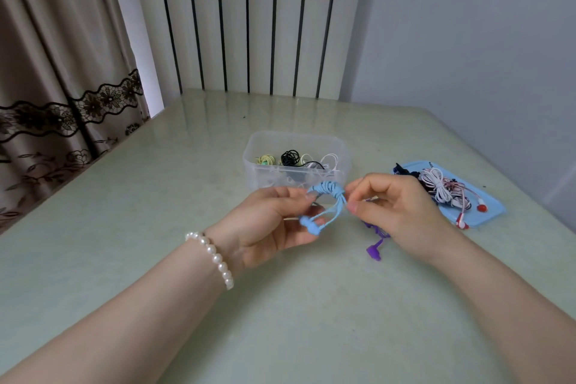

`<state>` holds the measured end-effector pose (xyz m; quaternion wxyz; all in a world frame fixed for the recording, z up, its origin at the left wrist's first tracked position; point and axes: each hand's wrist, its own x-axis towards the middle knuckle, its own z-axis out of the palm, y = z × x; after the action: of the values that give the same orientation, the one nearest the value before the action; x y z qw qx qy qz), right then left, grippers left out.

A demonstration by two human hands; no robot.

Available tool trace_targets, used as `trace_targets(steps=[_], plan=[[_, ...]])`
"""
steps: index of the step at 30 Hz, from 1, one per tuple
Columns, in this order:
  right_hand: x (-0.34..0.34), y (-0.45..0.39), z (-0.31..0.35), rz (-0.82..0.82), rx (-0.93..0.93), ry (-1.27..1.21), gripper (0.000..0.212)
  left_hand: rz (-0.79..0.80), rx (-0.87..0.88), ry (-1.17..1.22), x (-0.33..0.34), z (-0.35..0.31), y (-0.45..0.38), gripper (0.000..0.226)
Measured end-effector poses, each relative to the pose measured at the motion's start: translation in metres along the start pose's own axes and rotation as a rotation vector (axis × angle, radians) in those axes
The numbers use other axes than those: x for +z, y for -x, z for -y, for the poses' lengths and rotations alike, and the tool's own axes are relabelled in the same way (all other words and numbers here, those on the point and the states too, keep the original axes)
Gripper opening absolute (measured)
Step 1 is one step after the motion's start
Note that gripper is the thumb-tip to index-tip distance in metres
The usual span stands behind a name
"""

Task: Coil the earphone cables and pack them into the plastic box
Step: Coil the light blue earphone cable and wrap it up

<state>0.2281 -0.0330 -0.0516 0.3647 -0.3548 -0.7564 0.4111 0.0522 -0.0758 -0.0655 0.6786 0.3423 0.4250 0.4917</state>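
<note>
The right hand [402, 215] is covering most of a purple earphone set [375, 248] lying on the table [124, 227]; only one rubbery bud and a short run of cable are peeking out under the palm. The left hand [268, 224] is hiding part of the light blue earphone cable [327, 196], so where the plug is sitting cannot be made out. That cable is being held up between both hands, just in front of the plastic box [258, 146] and above the table. It is forming a looped bundle with tight wraps round its upper arc, and two rounded blue buds are hanging at the lower left against the left palm. The left fingers [293, 193] are curling round the left end of the bundle, thumb and forefinger pinching it; the right fingers [361, 188] are pinching the wrapped right end, thumb pressing from below.

The box is clear, soft-cornered and rectangular, standing open; inside, small coils in pale yellow, black and white are lying on its floor, their shapes blurring through the frosted near wall. To the right a flat, glossy blue lid [486, 218] is carrying a tangle of white, dark and red-tipped earphones [442, 187], individual sets hard to separate. A string of round pearl beads [215, 259] is circling the left wrist. The table is looking smooth, pale green and faintly reflective.
</note>
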Motion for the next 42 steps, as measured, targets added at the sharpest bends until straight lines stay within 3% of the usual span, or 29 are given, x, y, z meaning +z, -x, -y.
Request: trace_targets(steps=[3, 7, 13, 17, 22, 25, 29, 32, 35, 39, 42], plan=[[-0.003, 0.003, 0.001, 0.087, 0.103, 0.023, 0.017, -0.003, 0.006, -0.058, 0.002, 0.004, 0.001, 0.012], [0.002, 0.007, 0.000, 0.158, 0.325, -0.017, 0.043, 0.000, 0.033, -0.178, 0.007, 0.010, 0.001, 0.024], [-0.006, 0.006, -0.005, 0.108, 0.402, -0.028, 0.032, -0.021, 0.055, -0.153, 0.011, 0.011, 0.003, 0.033], [-0.005, 0.005, -0.009, 0.079, 0.417, 0.179, 0.029, -0.054, 0.093, -0.223, 0.003, 0.009, 0.001, 0.034], [-0.005, 0.007, -0.010, -0.041, 0.210, 0.658, 0.022, -0.087, 0.157, -0.528, -0.001, 0.012, 0.000, 0.025], [0.000, 0.010, -0.005, -0.037, -0.010, 0.533, 0.011, -0.099, 0.185, -0.636, 0.001, 0.014, 0.000, 0.023], [0.017, 0.012, -0.012, 0.054, -0.144, 0.626, 0.029, -0.076, 0.170, -0.565, 0.003, 0.013, 0.002, 0.016], [0.026, 0.010, -0.018, 0.020, -0.260, 0.606, 0.025, -0.079, 0.144, -0.488, 0.004, 0.008, 0.004, 0.012], [0.027, 0.007, -0.021, -0.028, -0.247, 0.525, 0.021, -0.135, 0.153, -0.555, -0.007, -0.005, 0.005, 0.010], [0.022, 0.003, -0.028, -0.042, -0.167, 0.450, 0.012, -0.345, 0.288, -0.762, -0.041, -0.033, 0.005, 0.014], [0.023, 0.000, -0.033, -0.081, -0.101, 0.370, 0.016, -0.352, 0.276, -0.891, -0.053, -0.037, 0.006, 0.013]])
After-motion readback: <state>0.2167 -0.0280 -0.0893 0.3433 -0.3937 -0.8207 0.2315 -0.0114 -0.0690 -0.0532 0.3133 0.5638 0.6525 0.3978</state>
